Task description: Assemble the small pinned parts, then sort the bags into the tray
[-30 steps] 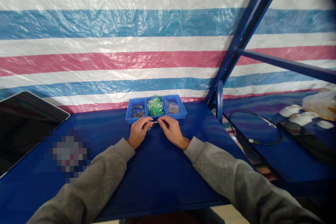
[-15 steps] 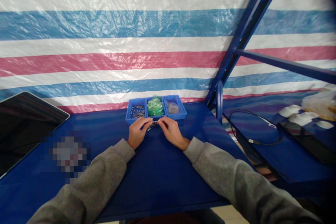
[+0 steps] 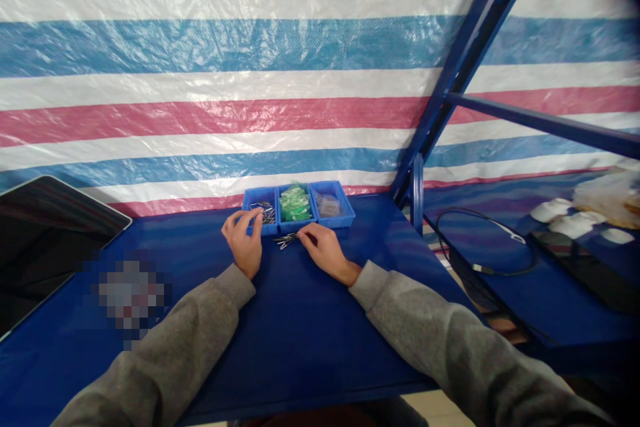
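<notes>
My left hand [image 3: 243, 241] is over the front of the left blue bin [image 3: 253, 229], its fingers curved and a little apart, with nothing visible between them. That bin holds many thin dark and silver rods [image 3: 269, 212]. My right hand [image 3: 326, 252] rests on the table, thumb and fingers pinched at the right end of a small pile of similar thin rods [image 3: 285, 240]. The pile lies in front of the middle bin. What exactly the right fingertips grip is partly hidden, but it looks like a thin rod.
The middle bin has green plastic packets [image 3: 296, 201]; the right bin has clear plastic pieces [image 3: 328, 205]. A dark screen [image 3: 50, 247] stands at left, near a blurred patch [image 3: 131, 297]. A blue metal frame [image 3: 450, 83], a cable [image 3: 483, 270] and white items [image 3: 570, 223] are at right.
My left hand has left the pile of rods and moved left and up to the left bin, its fingers loosening. My right hand has stayed at the pile.
</notes>
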The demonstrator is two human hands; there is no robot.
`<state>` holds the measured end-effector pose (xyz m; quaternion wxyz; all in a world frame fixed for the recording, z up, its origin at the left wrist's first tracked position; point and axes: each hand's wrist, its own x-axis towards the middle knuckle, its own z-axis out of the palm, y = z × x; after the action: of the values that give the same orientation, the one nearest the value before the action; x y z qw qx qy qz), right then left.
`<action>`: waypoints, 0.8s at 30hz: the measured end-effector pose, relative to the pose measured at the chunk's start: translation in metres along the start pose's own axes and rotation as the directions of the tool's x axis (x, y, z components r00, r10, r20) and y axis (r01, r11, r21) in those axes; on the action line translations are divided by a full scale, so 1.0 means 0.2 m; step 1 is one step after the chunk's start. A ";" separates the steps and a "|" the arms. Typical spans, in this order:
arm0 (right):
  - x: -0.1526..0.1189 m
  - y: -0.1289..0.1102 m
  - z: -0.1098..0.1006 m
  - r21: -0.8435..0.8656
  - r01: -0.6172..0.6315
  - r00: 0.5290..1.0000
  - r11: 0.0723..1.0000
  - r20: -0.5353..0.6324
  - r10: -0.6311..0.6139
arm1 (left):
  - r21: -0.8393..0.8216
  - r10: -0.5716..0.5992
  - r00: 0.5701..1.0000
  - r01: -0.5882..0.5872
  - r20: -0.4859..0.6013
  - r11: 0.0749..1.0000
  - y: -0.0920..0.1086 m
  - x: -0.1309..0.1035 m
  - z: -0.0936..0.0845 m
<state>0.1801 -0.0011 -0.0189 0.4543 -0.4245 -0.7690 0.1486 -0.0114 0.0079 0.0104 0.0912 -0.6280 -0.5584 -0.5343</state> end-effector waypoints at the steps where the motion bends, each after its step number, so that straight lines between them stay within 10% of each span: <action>1: 0.00 0.00 0.00 -0.010 -0.001 1.000 1.000 0.008 0.001 | 0.001 -0.004 1.000 0.004 0.014 1.000 0.00 0.00 0.00; 14: 0.00 0.00 0.02 -0.223 0.089 0.953 0.971 0.302 -0.018 | -0.327 0.280 0.931 -0.195 0.235 0.925 0.04 -0.07 0.01; 24: 0.00 -0.01 0.02 -0.322 0.089 0.941 0.943 0.337 0.026 | -0.274 0.213 0.913 -0.118 0.348 0.954 0.03 -0.08 0.02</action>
<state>0.1747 -0.0011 -0.0198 0.2407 -0.4510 -0.8558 0.0797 -0.0003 -0.0011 -0.0013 -0.0507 -0.7698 -0.4389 -0.4607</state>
